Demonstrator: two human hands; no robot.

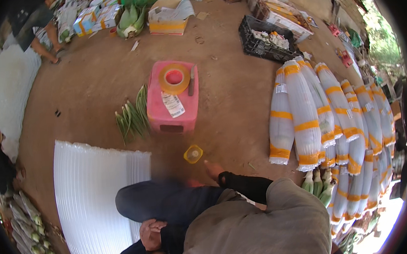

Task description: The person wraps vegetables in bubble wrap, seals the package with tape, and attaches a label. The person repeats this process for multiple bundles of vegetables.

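My left hand (151, 234) rests at my dark-trousered legs, its fingers curled inward; I see nothing in it. My right hand (213, 170), at the end of a black sleeve, hangs beside my knee, its grip unclear. Just beyond it stands a small yellow square-shaped container (193, 154) on the dirt floor. Further ahead is a pink plastic stool (155, 105). On its top lie a roll of clear packing tape (163, 81), a knife (191, 81) and a printed label (173, 104). Left of my legs spreads a sheet of ribbed clear air-column wrap (92, 200).
Green cut stalks (131, 121) lean beside the stool. Wrapped bundles with orange tape (306, 120) are piled at right, below a black crate (251, 43). Cartons (167, 26) and a large green plant (130, 23) stand at the back. Another person (31, 22) stands far left.
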